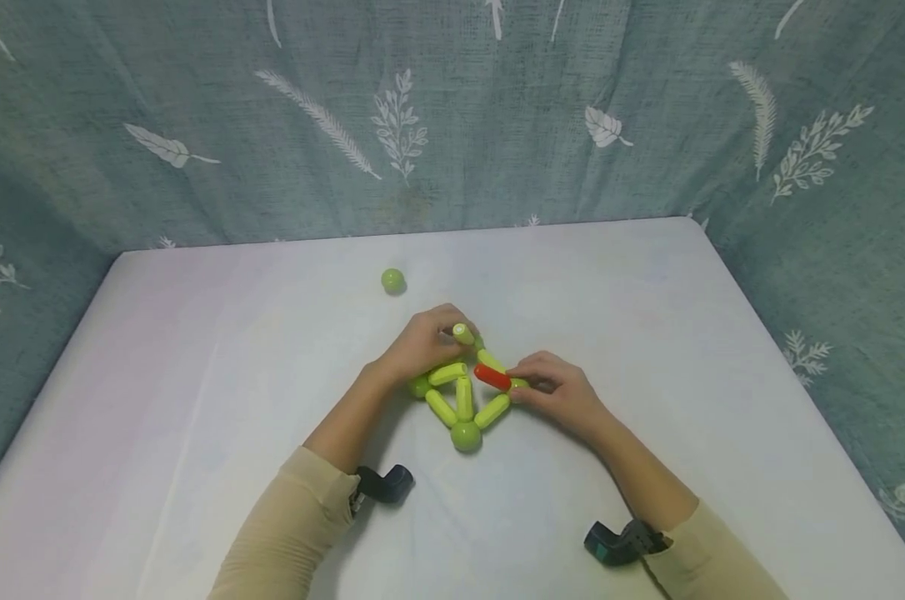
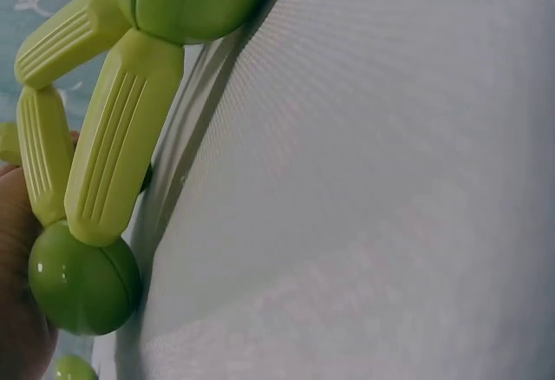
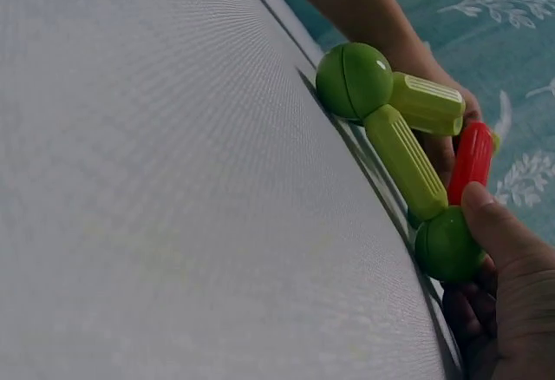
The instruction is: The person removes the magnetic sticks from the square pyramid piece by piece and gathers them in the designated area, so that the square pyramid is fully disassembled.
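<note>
Near the middle of the white tabletop (image 1: 647,333) lay a small frame of yellow-green rods (image 1: 463,398) joined by green balls (image 1: 466,436), with both hands on it. The left hand (image 1: 422,343) curled over the frame's far left side, its grip pinching an upright yellow-green rod (image 1: 463,334) at the top. The right hand (image 1: 557,392) met the frame's right corner, thumb and fingers clamped on the corner ball (image 3: 447,245) where the red rod (image 1: 492,377) joined. A loose green ball (image 1: 392,280) sat apart, toward the tabletop's far edge, before the leaf-patterned curtain (image 1: 647,108).
</note>
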Available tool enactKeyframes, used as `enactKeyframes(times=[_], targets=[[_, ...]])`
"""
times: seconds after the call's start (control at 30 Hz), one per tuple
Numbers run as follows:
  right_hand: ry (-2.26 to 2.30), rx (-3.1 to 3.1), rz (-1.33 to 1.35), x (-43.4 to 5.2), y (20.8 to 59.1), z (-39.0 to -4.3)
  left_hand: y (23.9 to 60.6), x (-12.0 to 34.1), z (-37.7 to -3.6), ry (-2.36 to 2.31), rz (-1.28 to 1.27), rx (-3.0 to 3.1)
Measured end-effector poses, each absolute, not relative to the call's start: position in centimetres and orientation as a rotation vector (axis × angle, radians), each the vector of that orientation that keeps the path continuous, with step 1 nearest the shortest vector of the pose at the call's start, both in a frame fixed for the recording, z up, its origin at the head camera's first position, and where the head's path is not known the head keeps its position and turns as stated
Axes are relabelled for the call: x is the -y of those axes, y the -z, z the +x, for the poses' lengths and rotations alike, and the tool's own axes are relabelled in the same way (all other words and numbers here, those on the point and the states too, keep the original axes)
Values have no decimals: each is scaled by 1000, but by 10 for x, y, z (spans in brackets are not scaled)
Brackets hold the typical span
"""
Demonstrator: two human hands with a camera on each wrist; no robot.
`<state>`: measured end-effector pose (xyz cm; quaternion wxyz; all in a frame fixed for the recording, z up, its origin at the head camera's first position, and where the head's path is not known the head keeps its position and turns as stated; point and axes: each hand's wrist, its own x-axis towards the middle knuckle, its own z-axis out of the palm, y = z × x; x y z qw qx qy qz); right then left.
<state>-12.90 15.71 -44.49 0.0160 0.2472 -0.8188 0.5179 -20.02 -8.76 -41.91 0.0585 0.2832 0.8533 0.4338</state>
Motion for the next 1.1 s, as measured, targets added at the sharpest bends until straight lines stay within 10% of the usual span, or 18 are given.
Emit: enactKeyframes(times=[1.1], targets=[[-1607, 2696, 579, -192, 434, -138, 416, 118, -176, -1439, 506, -2569]])
